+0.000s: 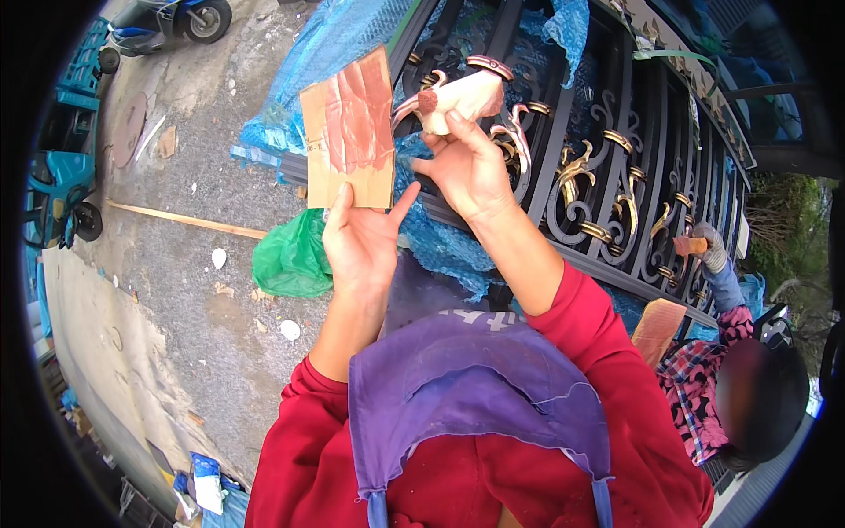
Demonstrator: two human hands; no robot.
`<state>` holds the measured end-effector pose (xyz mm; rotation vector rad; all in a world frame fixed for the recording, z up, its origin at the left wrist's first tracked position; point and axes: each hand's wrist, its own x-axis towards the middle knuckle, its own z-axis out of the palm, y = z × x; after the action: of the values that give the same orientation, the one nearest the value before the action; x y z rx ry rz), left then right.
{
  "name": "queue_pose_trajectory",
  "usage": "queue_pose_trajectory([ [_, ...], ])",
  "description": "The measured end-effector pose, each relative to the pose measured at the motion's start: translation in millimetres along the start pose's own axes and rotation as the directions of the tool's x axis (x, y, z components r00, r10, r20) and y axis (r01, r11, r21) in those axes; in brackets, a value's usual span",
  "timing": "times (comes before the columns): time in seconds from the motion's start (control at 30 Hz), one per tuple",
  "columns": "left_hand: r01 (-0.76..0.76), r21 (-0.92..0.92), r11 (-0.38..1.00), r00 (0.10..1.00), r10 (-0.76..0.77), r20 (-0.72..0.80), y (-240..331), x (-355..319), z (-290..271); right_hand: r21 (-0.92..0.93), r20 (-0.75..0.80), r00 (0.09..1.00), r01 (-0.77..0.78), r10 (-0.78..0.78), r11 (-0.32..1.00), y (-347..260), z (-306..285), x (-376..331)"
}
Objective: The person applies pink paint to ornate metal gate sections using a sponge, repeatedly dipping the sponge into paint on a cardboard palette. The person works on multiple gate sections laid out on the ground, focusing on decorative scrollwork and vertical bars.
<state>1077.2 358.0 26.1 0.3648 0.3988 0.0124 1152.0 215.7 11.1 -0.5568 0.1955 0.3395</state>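
My left hand (359, 242) holds a piece of cardboard (315, 123) upright by its lower edge, thumb in front. Wet-looking copper-coloured paint (359, 110) covers much of its face. Between the fingers and thumb of my right hand (471, 167) is a pale wad of sponge or cloth (471, 95), with a reddish-brown tip pointing left toward the cardboard. Behind it lies a dark metal gate panel (563, 114) with bars and scrollwork. Some of its leaves and collars are gold (576, 172); those by my right hand look pinkish copper. Whether the wad touches the metal I cannot tell.
A co-worker's gloved hand (711, 246) at the right holds a reddish-brown pad at the panel; painted cardboard (658, 327) is nearby. Blue bubble wrap (449, 255) lies around the panel. At left are a green plastic bag (295, 253), a wooden strip (189, 220), and parked vehicles.
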Motion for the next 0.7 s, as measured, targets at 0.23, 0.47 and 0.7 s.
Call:
queue_pose_trajectory([
  [0.23, -0.035, 0.108, 0.994, 0.999, 0.038, -0.024, -17.9, 21.5, 11.9, -0.1, 0.023, 1.0, -0.014, 0.017, 0.995, -21.7, -5.1, 7.4],
  [0.47, -0.13, 0.142, 0.981, 0.991, 0.128, 0.022, -32.6, 48.8, 22.9, -0.206, -0.083, 0.996, -0.052, 0.036, 0.977, -46.1, -9.8, 19.3],
  [0.7, -0.095, 0.125, 0.988, 0.995, 0.094, 0.014, -30.1, 62.8, 27.4, -0.153, -0.148, 0.989, -0.054, 0.032, 0.987, -37.1, -14.4, 40.8],
])
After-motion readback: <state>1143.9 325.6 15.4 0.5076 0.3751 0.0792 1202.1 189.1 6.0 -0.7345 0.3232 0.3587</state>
